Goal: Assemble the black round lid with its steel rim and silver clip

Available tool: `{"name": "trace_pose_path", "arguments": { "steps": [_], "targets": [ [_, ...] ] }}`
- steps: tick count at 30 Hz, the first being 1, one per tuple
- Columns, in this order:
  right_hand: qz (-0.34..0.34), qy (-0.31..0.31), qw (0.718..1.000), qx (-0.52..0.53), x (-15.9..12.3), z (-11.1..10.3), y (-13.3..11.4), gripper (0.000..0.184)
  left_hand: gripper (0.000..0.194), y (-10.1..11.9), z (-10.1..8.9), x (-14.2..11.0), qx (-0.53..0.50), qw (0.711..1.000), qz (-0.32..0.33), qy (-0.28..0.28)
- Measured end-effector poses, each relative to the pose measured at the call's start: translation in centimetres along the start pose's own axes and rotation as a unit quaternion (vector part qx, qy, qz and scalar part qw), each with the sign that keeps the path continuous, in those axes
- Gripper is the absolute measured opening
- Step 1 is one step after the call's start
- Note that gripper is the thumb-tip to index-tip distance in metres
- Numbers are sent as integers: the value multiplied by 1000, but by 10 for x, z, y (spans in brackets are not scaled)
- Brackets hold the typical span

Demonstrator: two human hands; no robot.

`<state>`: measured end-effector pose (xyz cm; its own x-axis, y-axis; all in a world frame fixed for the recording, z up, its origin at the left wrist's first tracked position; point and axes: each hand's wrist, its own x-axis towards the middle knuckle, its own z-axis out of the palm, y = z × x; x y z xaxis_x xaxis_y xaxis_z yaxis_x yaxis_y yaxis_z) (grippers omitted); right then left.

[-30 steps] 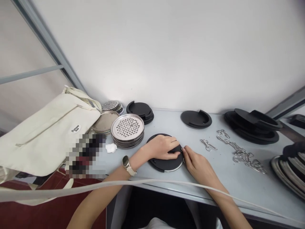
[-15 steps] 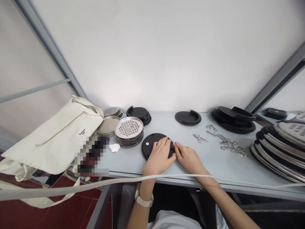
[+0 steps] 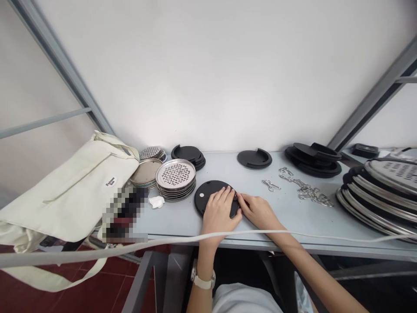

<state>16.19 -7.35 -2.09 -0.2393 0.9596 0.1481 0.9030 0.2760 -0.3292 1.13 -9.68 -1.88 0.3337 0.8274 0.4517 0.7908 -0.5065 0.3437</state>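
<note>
A round black disc [image 3: 204,205] lies near the table's front edge, with a pale round dot on its left part. My left hand [image 3: 219,208] rests flat across the right half, fingers stretched out and pressing it down. At the disc's right edge, my right hand [image 3: 259,211] is closed in a pinch at a small metal wire clip [image 3: 236,196], mostly covered by the fingers. Similar loose wire clips [image 3: 271,185] lie to the right, beside a longer tangled heap of clips [image 3: 312,195].
Perforated metal grater discs [image 3: 176,174] are stacked left of my hands, near plain metal discs [image 3: 146,170]. Black round holders [image 3: 254,159] stand along the wall. A tall stack [image 3: 379,195] fills the right end. A cream bag [image 3: 74,187] lies left; a white cable [image 3: 156,241] crosses in front.
The view has shifted slightly. My left forearm has swung a little to the right, while both hands keep nearly the same place on the black disc.
</note>
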Motion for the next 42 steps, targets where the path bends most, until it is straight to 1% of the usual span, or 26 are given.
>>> {"name": "trace_pose_path", "arguments": {
  "steps": [2,4,6,10,15,17,20,21,25,29,37,42],
  "targets": [
    [1,-3,1000,-3,0,-1,-1,43,53,0,0,-1,-1,1000,-1,3],
    [-1,-4,1000,-10,0,-1,-2,42,51,1,1,-3,6,1000,-9,1],
    [-6,-2,1000,-15,-1,-1,-2,41,48,2,3,-6,19,1000,-16,-10],
    [-16,-1,1000,-16,-2,-1,-2,43,52,4,5,-10,39,999,-20,-26],
    [-22,0,1000,-10,-2,-1,-2,42,52,1,4,-9,31,999,-1,-31],
    [-25,0,1000,-8,-2,-1,-1,42,56,0,3,-9,33,999,4,-40],
    [-28,1,1000,-10,-2,-1,0,43,68,-1,2,-10,44,997,3,-60],
    [-29,1,999,-12,-2,-1,0,43,69,-1,2,-10,47,997,5,-63],
    [-26,-4,1000,-16,-2,-1,0,44,62,0,0,-10,53,997,13,-58],
    [-38,-6,999,-23,-2,0,1,40,63,2,-3,-10,52,996,9,-67],
    [-52,-1,997,-56,-2,5,6,36,57,2,-2,-9,42,996,-10,-78],
    [-36,-6,997,-62,-1,7,6,35,57,4,-4,-9,52,995,-15,-84]
  ]
}}
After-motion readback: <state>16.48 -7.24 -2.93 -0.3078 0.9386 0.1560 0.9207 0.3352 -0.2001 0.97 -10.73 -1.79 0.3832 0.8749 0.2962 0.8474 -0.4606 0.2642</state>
